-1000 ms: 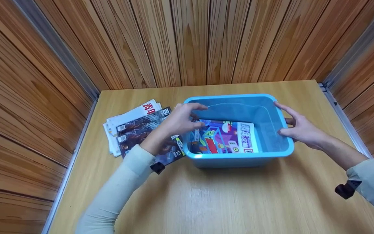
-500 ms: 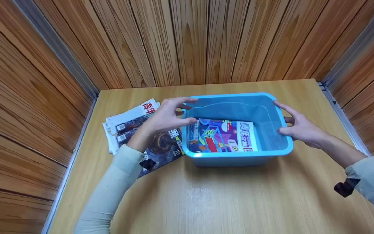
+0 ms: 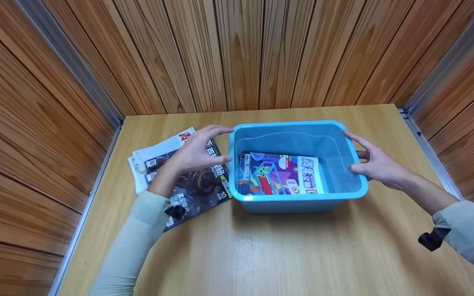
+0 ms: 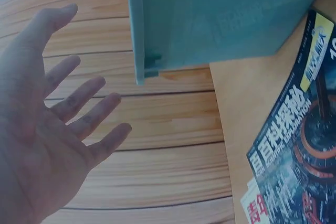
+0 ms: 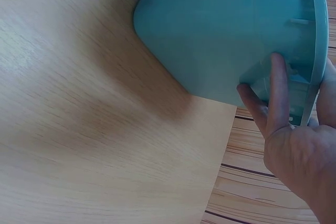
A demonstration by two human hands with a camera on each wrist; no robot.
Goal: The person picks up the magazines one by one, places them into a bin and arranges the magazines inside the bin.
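Observation:
A blue plastic bin (image 3: 298,198) stands in the middle of the wooden table, and a colourful magazine (image 3: 278,179) lies flat on its floor. My right hand (image 3: 379,164) holds the bin's right rim, thumb inside and fingers on the outer wall under the rim. The right wrist view shows that hand (image 5: 299,156) against the bin's wall (image 5: 220,30). My left hand (image 3: 194,150) hovers open with spread fingers just left of the bin, above a fanned stack of magazines (image 3: 198,189). In the left wrist view the hand (image 4: 47,129) touches nothing, and the bin (image 4: 226,14) is beside it.
Wooden panel walls enclose the table on the left, back and right, with metal strips along the table's side edges (image 3: 430,152). The stack's dark top cover (image 4: 299,161) reaches the bin's left wall. Bare tabletop (image 3: 286,255) lies in front of the bin.
My left hand has drawn back from over the bin's left rim to above the magazine stack. The right hand has stayed on the right rim.

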